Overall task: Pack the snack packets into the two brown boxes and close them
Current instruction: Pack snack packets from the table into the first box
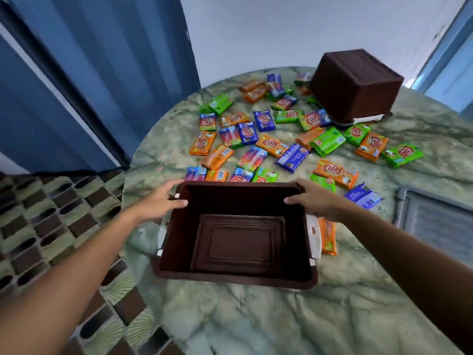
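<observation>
— Our open brown box [236, 242] sits empty on the tabletop [256, 316], near edge; left hand [160, 201] and right hand [311, 199] grip its far rim.

— We set it level, then scoop in the snack packets [271, 144] just beyond.

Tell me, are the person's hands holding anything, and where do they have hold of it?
Both hold the open brown box by its rim: left hand at the far left corner, right hand at the far right corner.
</observation>
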{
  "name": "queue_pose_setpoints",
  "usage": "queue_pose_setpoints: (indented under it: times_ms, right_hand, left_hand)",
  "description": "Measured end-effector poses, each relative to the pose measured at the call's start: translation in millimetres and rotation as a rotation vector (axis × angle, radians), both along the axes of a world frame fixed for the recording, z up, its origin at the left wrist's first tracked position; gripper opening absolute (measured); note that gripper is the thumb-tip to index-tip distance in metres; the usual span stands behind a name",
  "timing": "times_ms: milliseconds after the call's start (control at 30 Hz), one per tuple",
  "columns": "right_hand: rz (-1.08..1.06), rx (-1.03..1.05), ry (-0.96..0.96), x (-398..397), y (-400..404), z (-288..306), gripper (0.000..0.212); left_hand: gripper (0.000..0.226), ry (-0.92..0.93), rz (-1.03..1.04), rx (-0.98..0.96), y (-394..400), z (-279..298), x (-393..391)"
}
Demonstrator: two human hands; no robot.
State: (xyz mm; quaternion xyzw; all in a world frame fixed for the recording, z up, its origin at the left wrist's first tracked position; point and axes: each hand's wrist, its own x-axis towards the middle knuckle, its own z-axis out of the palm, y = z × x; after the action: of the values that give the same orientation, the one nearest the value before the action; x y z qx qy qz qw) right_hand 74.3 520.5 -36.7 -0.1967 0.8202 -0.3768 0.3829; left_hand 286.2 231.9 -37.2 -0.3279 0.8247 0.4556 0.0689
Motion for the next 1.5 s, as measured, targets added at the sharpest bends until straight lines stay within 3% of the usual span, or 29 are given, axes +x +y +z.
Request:
queue_pose_setpoints:
  times_ms: [33, 200, 433, 667, 833, 967, 1100, 1233, 1300, 1500]
  right_hand:
    - [-0.02, 0.003, 0.013, 2.3, -0.7, -3.7, 0.011]
    - [-0.104, 0.092, -0.021, 22.6, 14.5, -7.0, 0.011]
    - [-0.231, 0.095, -0.049, 74.6, 48.4, -14.6, 0.013]
    - [-0.169, 0.151, 0.075, 75.0, 47.6, -14.7, 0.014]
    - [-0.184, 0.148, -0.098, 60.3, 50.5, 12.5, 0.021]
    - [-0.308, 0.132, 0.088, 16.4, 53.7, 25.5, 0.025]
    - [-0.361, 0.293, 0.204, -13.3, 51.8, 11.6, 0.028]
    - [-0.301, 0.492, 0.296, -8.6, 51.2, -24.5, 0.033]
    - [-0.294, 0.536, 0.326, -2.3, 48.9, -45.9, 0.047]
    - [-0.209, 0.631, 0.357, 1.0, 41.2, -72.3, 0.072]
  left_hand:
    - [0.047, 0.023, 0.004, 0.069, -3.8, -1.5, -0.1]
    - [0.05, -0.002, -0.099, 0.264, -34.2, -6.0, 3.1]
    - [0.048, -0.037, -0.241, 0.271, -13.6, -1.1, -4.0]
    - [0.049, -0.076, -0.321, 0.282, -20.7, 1.1, -8.1]
    - [0.051, 0.085, -0.437, -0.091, -15.9, 16.3, -55.1]
    - [0.044, 0.212, -0.712, -0.419, 47.1, 35.2, -130.0]
    - [0.045, 0.249, -1.104, -0.713, 125.6, 36.3, -206.8]
    - [0.055, 0.189, -1.477, -0.979, 180.3, -5.3, -264.6]
    - [0.062, 0.123, -1.613, -1.047, 191.5, -35.5, -278.8]
    - [0.073, 0.134, -1.678, -1.224, 205.9, -75.8, -293.9]
